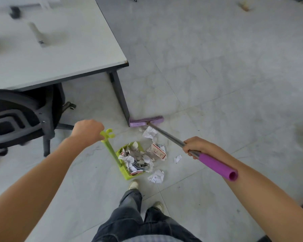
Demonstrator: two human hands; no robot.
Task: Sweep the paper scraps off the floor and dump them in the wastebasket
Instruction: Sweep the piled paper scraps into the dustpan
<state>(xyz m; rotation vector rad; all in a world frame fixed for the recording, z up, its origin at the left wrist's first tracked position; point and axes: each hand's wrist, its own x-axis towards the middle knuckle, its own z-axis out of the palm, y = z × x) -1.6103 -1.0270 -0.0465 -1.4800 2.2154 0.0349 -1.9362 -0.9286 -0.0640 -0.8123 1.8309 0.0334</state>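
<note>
My left hand grips the top of the lime-green dustpan handle. The green dustpan stands on the floor in front of my feet, filled with several crumpled paper scraps. My right hand grips the broom's metal shaft just above its purple grip. The purple broom head rests on the floor by the table leg, beyond the scraps. Loose scraps lie outside the pan: a white wad, a red-printed slip, a small piece and a crumpled ball. No wastebasket is in view.
A grey table fills the upper left, its dark leg next to the broom head. A black office chair stands at the left under the table edge. Pale tiled floor stretches to the right. A brown object lies far off.
</note>
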